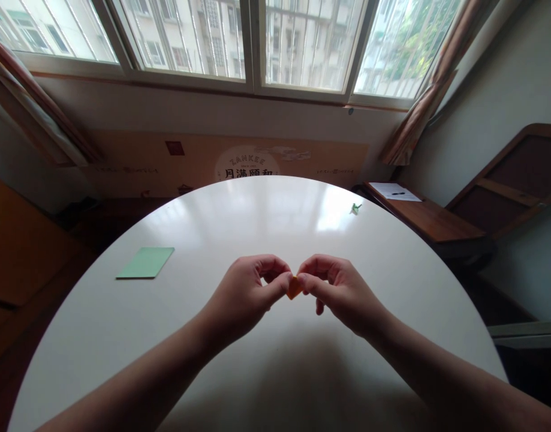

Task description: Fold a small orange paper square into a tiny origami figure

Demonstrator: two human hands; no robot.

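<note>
A small piece of folded orange paper (294,288) is held up between my two hands over the middle of the table. Its lower end comes to a point, while its upper corners are covered by my fingers. My left hand (257,287) pinches its left side between thumb and forefinger. On the other side, my right hand (336,285) pinches the right edge the same way, with a lower finger hanging down. The thumbs face each other, a short gap apart.
A light green square of paper (145,263) lies on the round white table (203,234) at the left. Near the far right edge sits a small green folded figure (356,208). Beyond, a wooden side table (430,217) bears a white sheet (390,191) and a dark pen (398,193).
</note>
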